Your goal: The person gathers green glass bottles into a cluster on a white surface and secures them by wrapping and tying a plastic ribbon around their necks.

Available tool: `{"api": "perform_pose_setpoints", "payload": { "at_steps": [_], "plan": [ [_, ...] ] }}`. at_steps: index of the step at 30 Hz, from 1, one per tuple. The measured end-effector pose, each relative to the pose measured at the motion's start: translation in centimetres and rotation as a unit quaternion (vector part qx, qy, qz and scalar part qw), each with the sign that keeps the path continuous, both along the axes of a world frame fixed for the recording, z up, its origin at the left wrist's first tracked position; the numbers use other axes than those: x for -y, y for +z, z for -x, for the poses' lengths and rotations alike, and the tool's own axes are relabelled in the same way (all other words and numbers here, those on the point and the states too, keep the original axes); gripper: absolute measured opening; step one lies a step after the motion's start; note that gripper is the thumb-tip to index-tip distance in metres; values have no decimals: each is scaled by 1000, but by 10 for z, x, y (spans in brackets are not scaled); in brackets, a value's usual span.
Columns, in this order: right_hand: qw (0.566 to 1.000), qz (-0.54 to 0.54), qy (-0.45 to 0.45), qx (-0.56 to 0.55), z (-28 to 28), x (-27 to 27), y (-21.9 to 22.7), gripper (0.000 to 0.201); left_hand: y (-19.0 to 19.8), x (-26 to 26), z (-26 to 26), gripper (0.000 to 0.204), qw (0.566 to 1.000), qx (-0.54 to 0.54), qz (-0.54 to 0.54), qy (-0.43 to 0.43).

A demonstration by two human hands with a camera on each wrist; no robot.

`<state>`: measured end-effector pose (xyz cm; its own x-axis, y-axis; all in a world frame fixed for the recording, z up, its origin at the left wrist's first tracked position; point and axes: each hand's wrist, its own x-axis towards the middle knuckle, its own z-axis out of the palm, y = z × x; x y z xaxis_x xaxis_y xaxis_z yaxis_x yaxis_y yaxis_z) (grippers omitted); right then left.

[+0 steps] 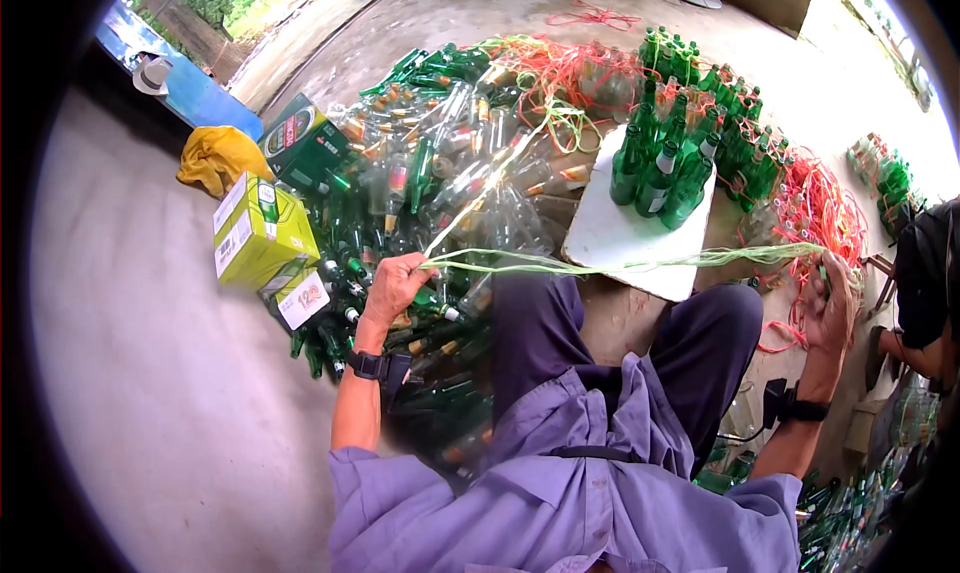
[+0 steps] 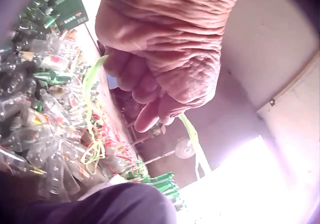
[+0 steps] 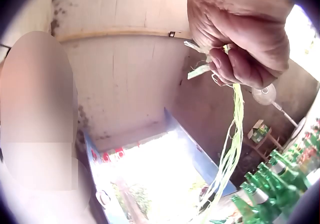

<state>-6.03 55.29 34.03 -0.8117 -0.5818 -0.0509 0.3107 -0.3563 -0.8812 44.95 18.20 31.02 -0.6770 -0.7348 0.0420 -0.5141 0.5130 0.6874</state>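
Observation:
A length of pale green plastic twine [image 1: 600, 269] is stretched between both hands, across the person's lap. My left hand [image 1: 397, 285] grips one end, its fingers curled round the strands, and a loose tail runs off toward the bottle pile. At the other end my right hand [image 1: 832, 303] pinches the bunched strands; in the right wrist view frayed twine ends [image 3: 199, 73] stick out past the fingers. Beyond the twine, a white board [image 1: 598, 223] carries a cluster of upright green bottles [image 1: 655, 178].
Loose clear and green bottles [image 1: 400, 173] pile up at the left, beside a yellow-green carton [image 1: 262, 235] and a dark green carton [image 1: 300, 143]. Red twine [image 1: 825, 198] lies tangled at the right. More standing bottles [image 1: 735, 103] are behind the board. Another person's arm [image 1: 915, 353] shows at far right.

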Motion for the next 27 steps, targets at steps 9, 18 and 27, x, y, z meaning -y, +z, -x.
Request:
{"api": "perform_pose_setpoints", "payload": {
  "at_steps": [9, 18, 27],
  "plan": [
    [986, -120, -76, -92, -48, 32, 42, 13, 44, -16, 87, 74, 965, -18, 194, -176],
    [910, -189, 219, -296, -107, 62, 86, 26, 64, -163, 281, 57, 879, -277, -172, -347],
    [988, -70, 128, -44, -31, 28, 31, 15, 37, -134, 257, 15, 899, -190, -320, -232]
  ]
}}
